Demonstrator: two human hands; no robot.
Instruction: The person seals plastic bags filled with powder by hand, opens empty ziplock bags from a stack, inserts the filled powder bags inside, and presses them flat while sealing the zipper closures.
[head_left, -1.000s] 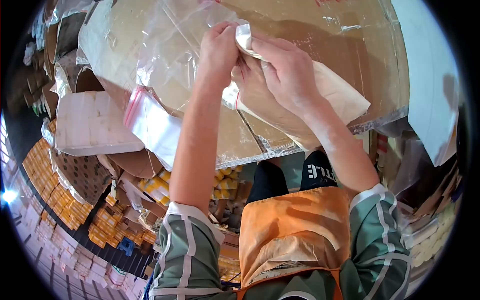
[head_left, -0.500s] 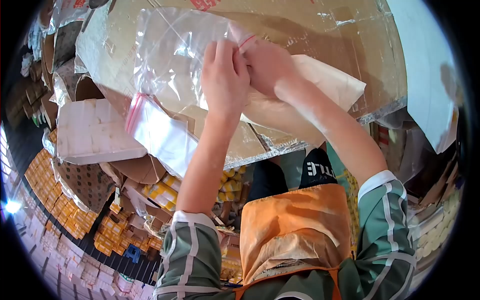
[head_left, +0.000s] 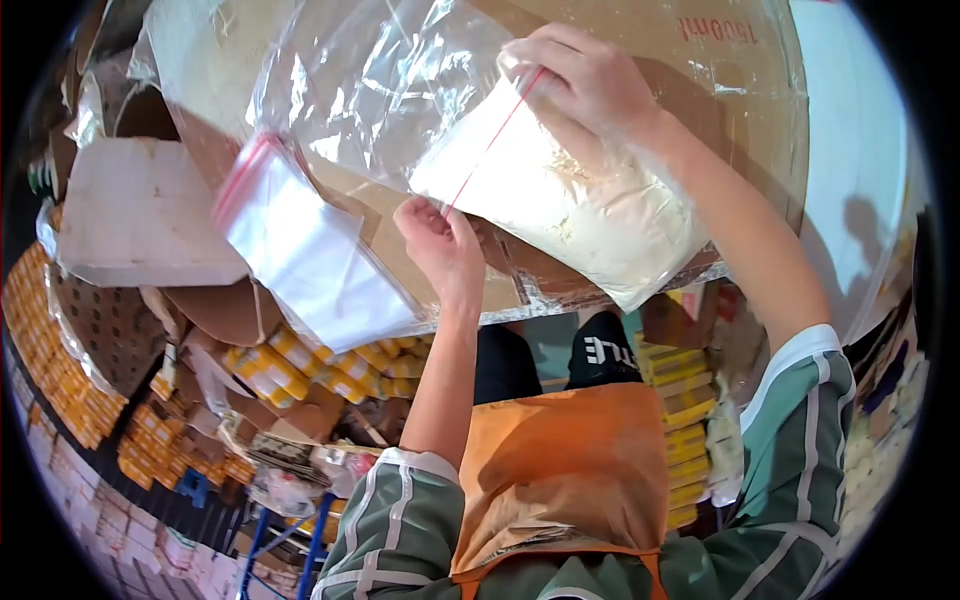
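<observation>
A clear zip bag (head_left: 590, 215) filled with a cream-white powder lies tilted on the cardboard, its red zip line running diagonally. My left hand (head_left: 440, 248) is closed, pinching the lower left end of the zip line. At the upper right end, the fingers of my right hand (head_left: 595, 85) grip the bag's edge. A large clear plastic bag (head_left: 370, 90) spreads out beyond the powder bag, wrinkled and shiny. To the left of my left hand sits a stack of flat zip bags (head_left: 305, 250) with red seals.
The work surface is a cardboard sheet (head_left: 740, 130) with a taped front edge. A white foam block (head_left: 140, 215) stands at the left. Yellow packs (head_left: 330, 370) lie below the edge, and a white panel (head_left: 860, 150) borders the right.
My hands have moved apart along the zip line, the left one down and the right one up and right. The powder-filled bag now shows in full between them.
</observation>
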